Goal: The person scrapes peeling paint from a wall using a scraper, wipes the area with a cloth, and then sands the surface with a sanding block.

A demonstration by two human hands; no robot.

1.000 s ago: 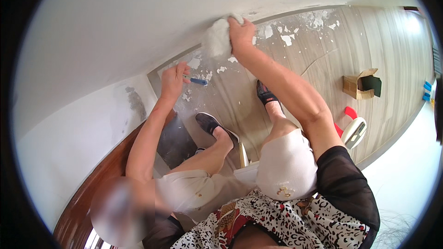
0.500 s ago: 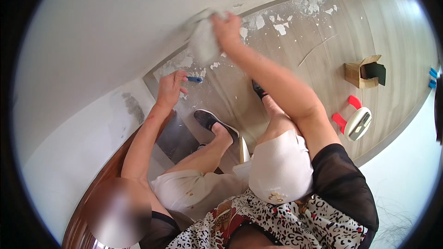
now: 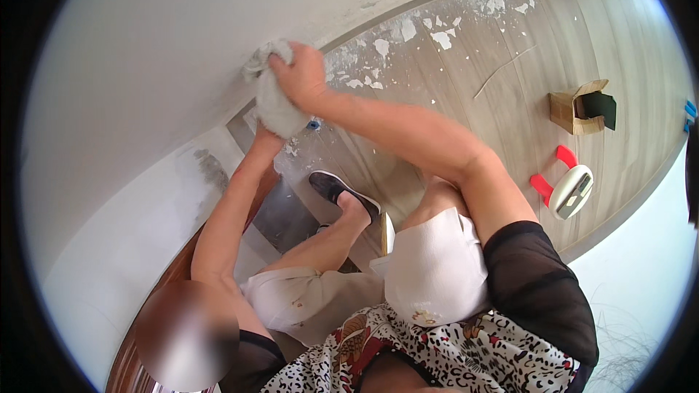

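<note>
My right hand [image 3: 300, 78] is closed on a grey-white cloth [image 3: 280, 105], bunched at its upper end near the pale wall [image 3: 160, 65] and hanging down in a loose flap. My left hand [image 3: 269, 140] is low beside the wall's foot, its fingers covered by that flap. Just past the cloth's edge shows the blue end of a tool handle [image 3: 314, 124], in line with my left fingers; the tool's other end is hidden.
White flakes [image 3: 441, 40] and dust lie on the plank floor [image 3: 502, 102] along the wall. To the right stand an open cardboard box [image 3: 571, 113] and a small white stool [image 3: 562, 196] with red legs, a phone [image 3: 575, 196] on it. Brown wooden trim [image 3: 171, 262] runs at left.
My right hand has swung left and down with the cloth, which now covers the fingers of my left hand. Earlier the blue handle stuck out from between those fingers. The view has shifted slightly.
</note>
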